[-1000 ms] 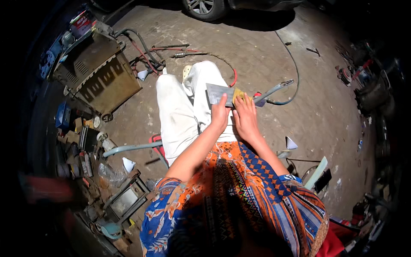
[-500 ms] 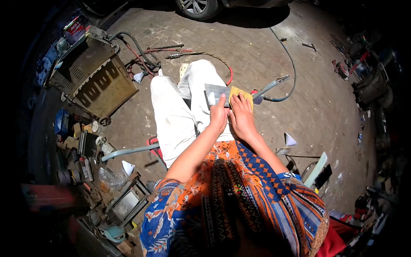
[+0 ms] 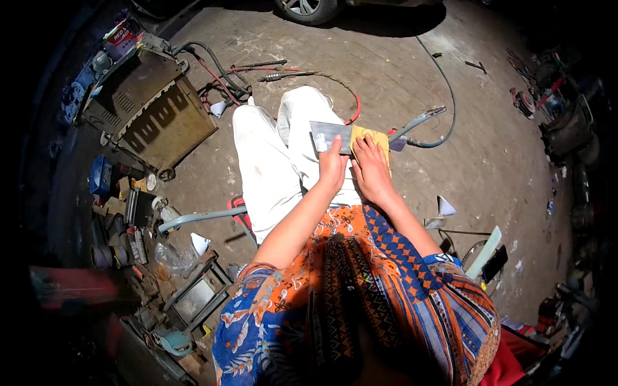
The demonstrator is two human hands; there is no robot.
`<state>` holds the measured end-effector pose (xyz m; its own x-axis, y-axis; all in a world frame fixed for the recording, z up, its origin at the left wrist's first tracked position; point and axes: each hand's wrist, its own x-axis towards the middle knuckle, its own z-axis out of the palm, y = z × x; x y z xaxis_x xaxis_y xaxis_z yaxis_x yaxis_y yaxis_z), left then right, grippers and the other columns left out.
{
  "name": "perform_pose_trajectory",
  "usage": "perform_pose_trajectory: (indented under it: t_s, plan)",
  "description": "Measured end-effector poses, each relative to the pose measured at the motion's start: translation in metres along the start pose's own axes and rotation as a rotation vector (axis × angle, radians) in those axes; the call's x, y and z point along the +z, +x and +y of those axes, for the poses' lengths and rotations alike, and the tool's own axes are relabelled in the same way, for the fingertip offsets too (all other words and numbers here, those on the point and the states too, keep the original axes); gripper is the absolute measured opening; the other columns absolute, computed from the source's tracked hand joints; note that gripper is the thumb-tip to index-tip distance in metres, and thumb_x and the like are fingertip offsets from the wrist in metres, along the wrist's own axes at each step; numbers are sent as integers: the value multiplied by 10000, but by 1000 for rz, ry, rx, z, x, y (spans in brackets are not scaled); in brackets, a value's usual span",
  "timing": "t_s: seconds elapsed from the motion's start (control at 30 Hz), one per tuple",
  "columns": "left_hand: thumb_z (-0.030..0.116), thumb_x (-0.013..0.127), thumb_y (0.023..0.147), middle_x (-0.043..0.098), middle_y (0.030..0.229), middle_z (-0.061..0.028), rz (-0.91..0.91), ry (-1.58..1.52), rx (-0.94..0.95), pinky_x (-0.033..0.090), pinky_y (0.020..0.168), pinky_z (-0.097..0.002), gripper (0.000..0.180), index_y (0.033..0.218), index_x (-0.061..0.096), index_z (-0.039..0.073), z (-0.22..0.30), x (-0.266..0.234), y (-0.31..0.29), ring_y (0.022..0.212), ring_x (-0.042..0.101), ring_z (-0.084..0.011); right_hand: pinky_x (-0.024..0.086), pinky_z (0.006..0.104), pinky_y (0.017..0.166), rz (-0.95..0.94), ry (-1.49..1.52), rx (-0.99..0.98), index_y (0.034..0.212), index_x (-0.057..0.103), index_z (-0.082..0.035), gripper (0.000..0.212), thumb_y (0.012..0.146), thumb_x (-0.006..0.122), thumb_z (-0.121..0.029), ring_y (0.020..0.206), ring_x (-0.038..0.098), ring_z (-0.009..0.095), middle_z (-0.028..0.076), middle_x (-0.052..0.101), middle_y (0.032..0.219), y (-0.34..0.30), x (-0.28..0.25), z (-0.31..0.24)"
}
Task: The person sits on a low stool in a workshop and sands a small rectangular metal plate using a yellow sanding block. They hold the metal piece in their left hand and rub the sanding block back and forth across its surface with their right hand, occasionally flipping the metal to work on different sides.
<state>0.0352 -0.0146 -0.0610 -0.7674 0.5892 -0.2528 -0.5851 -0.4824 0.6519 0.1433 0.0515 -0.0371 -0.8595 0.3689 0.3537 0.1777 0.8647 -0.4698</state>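
Observation:
My left hand [image 3: 331, 168] grips a flat grey metal plate [image 3: 324, 134] above my right thigh, its thumb resting on the top face and the other fingers hidden beneath. At the plate's right end lies a yellow sheet that looks like sandpaper [image 3: 370, 130]. My right hand [image 3: 371, 166] rests flat on that sheet with its fingers stretched out. The two hands are close together. Whether the sheet is wrapped round the plate cannot be seen.
A large yellowish metal machine on wheels [image 3: 168, 132] stands at left, with hoses [image 3: 225, 77] trailing from it. A blue-grey tube handle [image 3: 421, 119] lies right of my hands. Tools and scrap crowd the lower left, including a metal frame [image 3: 196, 297]. A car wheel [image 3: 308, 9] is ahead.
The whole scene shifts slightly right and the far floor slightly up in the view. Both hands keep their places on the plate and sheet, with the right hand's fingers moved slightly.

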Motion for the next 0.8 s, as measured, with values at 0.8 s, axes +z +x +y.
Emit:
perform_pose_trajectory:
  t_s: [0.8]
  plan:
    - [333,582,978,615,952,-72,19,96,-113,451,696,-300,392,1054,613,-50,10,15,-9,811,547,-134,232,459,1160,110,45,7,1367,416,90,535,920,541,-177,1397,309,395,256,396,1448,6,-7,-10]
